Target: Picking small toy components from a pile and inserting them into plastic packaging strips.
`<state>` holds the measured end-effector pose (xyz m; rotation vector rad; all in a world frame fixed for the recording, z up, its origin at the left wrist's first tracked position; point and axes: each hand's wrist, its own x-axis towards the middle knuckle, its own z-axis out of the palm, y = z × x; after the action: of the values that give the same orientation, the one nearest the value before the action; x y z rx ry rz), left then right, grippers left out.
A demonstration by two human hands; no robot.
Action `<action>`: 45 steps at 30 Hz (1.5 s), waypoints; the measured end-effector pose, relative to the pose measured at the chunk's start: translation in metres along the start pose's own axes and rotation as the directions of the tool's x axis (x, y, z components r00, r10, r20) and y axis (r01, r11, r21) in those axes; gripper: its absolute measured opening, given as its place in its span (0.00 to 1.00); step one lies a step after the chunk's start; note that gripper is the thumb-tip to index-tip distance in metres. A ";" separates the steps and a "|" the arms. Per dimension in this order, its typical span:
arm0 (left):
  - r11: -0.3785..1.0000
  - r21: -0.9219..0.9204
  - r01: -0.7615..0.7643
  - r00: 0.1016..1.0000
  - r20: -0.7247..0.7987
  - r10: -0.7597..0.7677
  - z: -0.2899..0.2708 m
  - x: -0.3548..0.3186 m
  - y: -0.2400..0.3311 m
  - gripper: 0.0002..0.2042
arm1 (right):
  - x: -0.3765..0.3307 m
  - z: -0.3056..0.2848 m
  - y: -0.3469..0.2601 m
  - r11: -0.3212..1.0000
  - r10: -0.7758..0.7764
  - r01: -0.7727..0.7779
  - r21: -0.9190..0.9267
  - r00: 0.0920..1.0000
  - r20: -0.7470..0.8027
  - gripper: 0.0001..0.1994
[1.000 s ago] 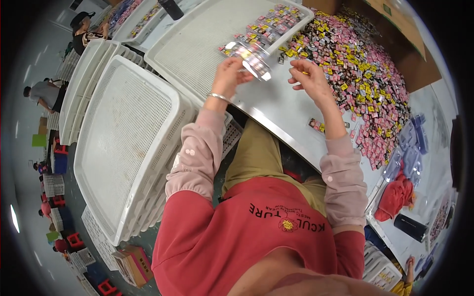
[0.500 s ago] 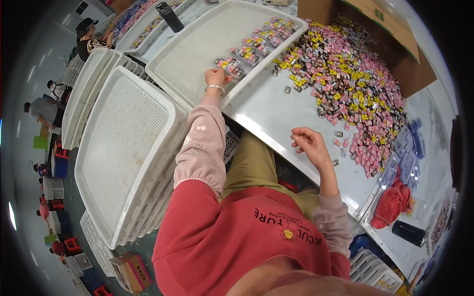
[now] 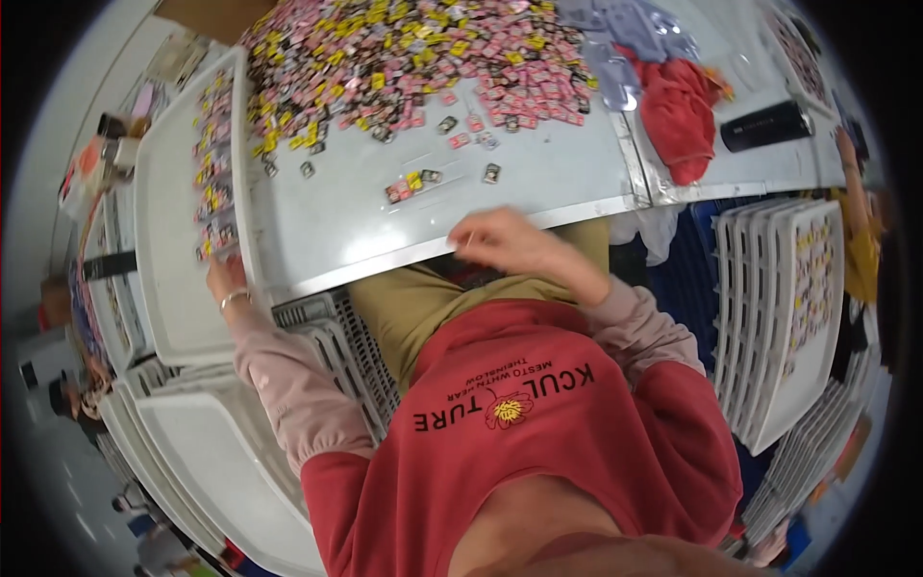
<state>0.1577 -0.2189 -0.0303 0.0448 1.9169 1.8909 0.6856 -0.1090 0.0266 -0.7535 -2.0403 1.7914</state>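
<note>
at the table's near edge (image 3: 538,219): right hand (image 3: 510,245) loosely curled, empty, beside scattered packets (image 3: 413,183); left hand (image 3: 226,279) steadying the white tray (image 3: 173,240), fingers hidden, grip unclear.

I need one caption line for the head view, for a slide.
Left hand at a white tray; right hand at the table edge, below a pile of small packets.
</note>
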 end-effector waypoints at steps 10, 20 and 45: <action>0.770 0.317 -0.554 0.827 0.313 0.467 0.059 -0.162 0.015 0.15 | -0.026 -0.210 0.068 0.479 -0.459 -0.462 -0.746 0.593 -0.662 0.09; 0.800 0.281 -0.530 0.763 0.570 0.305 0.126 -0.272 -0.084 0.08 | 0.003 -0.224 0.056 0.437 -0.127 -0.655 -0.616 0.634 -0.763 0.16; 0.113 0.195 -0.974 0.222 0.922 0.319 0.176 -0.235 -0.060 0.33 | -0.015 -0.276 0.070 0.337 -0.218 -0.663 -0.668 0.636 -0.741 0.12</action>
<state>0.4447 -0.1336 -0.0138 2.1601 2.0012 0.7373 0.8652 0.1117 0.0035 -1.8295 -2.1579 -0.0790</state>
